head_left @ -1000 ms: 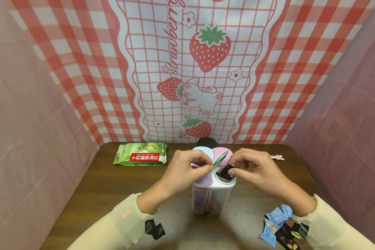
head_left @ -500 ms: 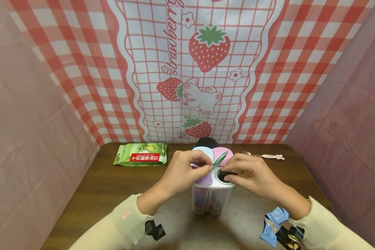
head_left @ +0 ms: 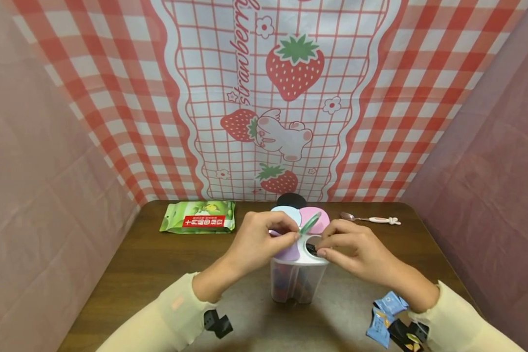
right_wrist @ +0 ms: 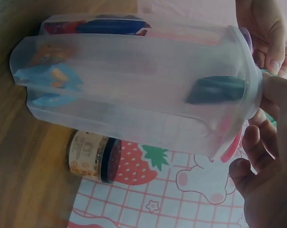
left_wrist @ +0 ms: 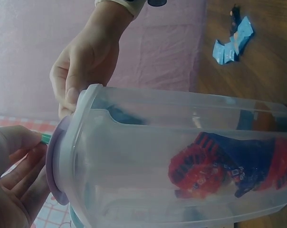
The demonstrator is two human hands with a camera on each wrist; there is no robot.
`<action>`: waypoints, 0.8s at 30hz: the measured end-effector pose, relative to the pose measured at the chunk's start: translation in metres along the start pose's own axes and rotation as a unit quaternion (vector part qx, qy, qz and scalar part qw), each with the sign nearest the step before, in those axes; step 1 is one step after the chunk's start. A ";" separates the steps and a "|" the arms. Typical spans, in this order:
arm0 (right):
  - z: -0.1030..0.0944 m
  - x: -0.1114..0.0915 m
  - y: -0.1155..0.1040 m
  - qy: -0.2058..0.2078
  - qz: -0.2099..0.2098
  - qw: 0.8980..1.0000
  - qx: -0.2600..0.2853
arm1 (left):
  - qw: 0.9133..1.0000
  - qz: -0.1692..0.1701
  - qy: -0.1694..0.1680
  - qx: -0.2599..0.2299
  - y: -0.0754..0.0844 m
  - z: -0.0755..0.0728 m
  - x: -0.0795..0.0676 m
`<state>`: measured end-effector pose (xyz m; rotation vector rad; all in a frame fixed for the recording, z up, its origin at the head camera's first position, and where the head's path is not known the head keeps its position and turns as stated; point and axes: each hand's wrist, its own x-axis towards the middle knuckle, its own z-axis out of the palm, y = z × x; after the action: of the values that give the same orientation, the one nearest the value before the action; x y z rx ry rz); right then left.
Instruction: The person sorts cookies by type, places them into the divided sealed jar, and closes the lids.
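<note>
A clear storage container (head_left: 292,283) with a white top and coloured round flaps stands mid-table. My left hand (head_left: 264,238) pinches the raised green flap (head_left: 310,224), holding it up beside the purple flap (head_left: 288,253). My right hand (head_left: 356,244) is at the uncovered round opening, thumb and fingers bent loosely at its rim. Just under that opening, inside the container, is a dark packet (right_wrist: 217,90), blurred in the wrist views and below the fingertips. Red and blue wrapped snacks (left_wrist: 238,164) lie low in one compartment, a blue packet (right_wrist: 53,83) in another.
Blue snack packets (head_left: 385,313) and a black packet (head_left: 405,335) lie near my right sleeve. A spoon (head_left: 371,219) is at the back right, a green bag (head_left: 198,217) at the back left. A dark-lidded jar (right_wrist: 93,156) stands behind the container.
My right hand has brought the black packet over the opening, and the packet has dropped inside past the rim. The spoon has come into sight. My left hand stays on the green flap.
</note>
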<state>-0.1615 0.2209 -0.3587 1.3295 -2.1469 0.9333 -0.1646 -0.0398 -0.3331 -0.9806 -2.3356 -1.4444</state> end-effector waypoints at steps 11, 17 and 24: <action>-0.017 -0.011 0.000 -0.005 0.066 0.998 -0.002 | 1.000 -0.004 -0.001 -0.012 0.001 0.001 0.001; -0.040 -0.029 0.005 -0.008 0.122 0.992 -0.013 | 1.000 -0.010 0.001 -0.016 -0.001 0.002 0.001; -0.063 -0.067 0.021 0.000 0.181 0.983 -0.038 | 1.000 -0.010 0.006 -0.014 -0.002 0.001 0.000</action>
<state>-0.1497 0.3146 -0.3680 0.9174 -2.4474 0.9712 -0.1657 -0.0397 -0.3344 -0.9561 -2.3277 -1.4912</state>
